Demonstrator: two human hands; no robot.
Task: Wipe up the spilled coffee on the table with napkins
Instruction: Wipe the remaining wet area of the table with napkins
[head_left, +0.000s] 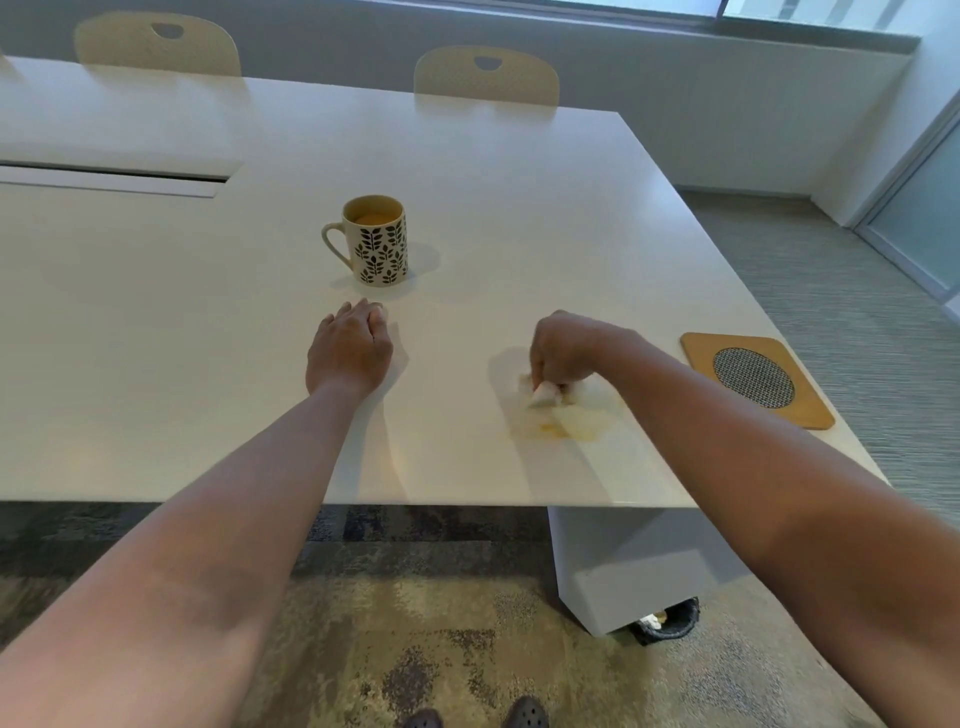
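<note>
On the white table (218, 395) my right hand (563, 351) grips a crumpled white napkin (566, 410) and presses it down near the front right edge. The napkin shows yellowish coffee stains, and a small coffee smear (545, 428) lies at its near side. My left hand (350, 351) rests flat on the tabletop, palm down, fingers pointing away from me. A cream mug (374, 241) with a black leaf pattern stands upright just beyond my left hand, with coffee in it.
A wooden square coaster with a round mesh centre (756, 379) lies at the table's right edge. Two cream chairs (485, 78) stand at the far side. A cable slot (114, 179) opens at the far left. Below are carpet and the table's base (613, 566).
</note>
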